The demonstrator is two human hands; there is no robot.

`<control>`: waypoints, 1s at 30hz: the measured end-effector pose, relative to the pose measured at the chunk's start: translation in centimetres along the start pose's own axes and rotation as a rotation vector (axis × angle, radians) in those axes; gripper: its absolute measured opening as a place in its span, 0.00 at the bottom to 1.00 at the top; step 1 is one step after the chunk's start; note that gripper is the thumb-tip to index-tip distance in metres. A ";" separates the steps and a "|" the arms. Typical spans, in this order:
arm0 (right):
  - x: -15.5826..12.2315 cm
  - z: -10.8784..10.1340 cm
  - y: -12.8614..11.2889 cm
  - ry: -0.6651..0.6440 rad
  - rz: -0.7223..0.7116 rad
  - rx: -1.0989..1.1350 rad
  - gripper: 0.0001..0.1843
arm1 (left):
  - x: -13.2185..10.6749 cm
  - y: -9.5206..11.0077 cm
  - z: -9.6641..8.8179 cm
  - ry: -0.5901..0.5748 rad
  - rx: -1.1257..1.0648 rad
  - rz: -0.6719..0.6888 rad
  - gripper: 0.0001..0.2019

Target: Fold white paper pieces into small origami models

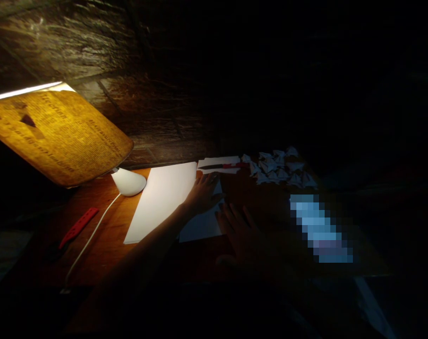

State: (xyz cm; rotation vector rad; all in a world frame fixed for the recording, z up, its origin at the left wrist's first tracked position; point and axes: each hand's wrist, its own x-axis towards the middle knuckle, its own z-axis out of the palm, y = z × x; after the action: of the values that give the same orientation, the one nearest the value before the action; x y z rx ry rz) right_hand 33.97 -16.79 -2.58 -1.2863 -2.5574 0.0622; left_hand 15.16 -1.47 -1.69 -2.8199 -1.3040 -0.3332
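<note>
My left hand [202, 192] lies over the top of a shaded sheet of white paper [201, 223], fingers stretched out. At that sheet's right edge, my right hand [237, 230] rests open with its fingers spread. Dim light blurs the contact between hands and paper. A brighter stack of white paper [160, 200] is on the left, partly behind my left forearm. Beyond my hands, a knife [219, 166] with a dark blade and red handle lies across smaller white paper pieces [231, 160]. Several folded paper pieces [270, 165] are grouped at the far right.
A lit lamp with a newspaper-print shade [61, 136] and white base [129, 182] stands at left, its white cord [93, 240] crossing the wooden table [109, 226]. A red strip-like object [79, 227] lies nearby. A pixelated bluish rectangle [321, 228] glows at right. Behind is a stone-like wall [146, 108].
</note>
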 end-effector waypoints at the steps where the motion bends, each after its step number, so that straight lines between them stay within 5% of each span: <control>1: 0.0 0.0 0.0 -0.001 0.001 0.006 0.55 | 0.0 -0.1 0.1 0.000 0.001 0.001 0.35; 30: -0.3 -0.4 -0.4 0.003 -0.011 0.000 0.54 | 0.2 -0.7 0.3 -0.068 0.011 -0.011 0.39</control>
State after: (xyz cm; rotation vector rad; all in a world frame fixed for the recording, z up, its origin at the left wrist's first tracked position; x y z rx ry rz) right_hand 33.91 -17.33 -2.21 -1.2714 -2.5619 0.0575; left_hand 14.82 -0.89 -2.05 -2.8394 -1.3295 -0.2318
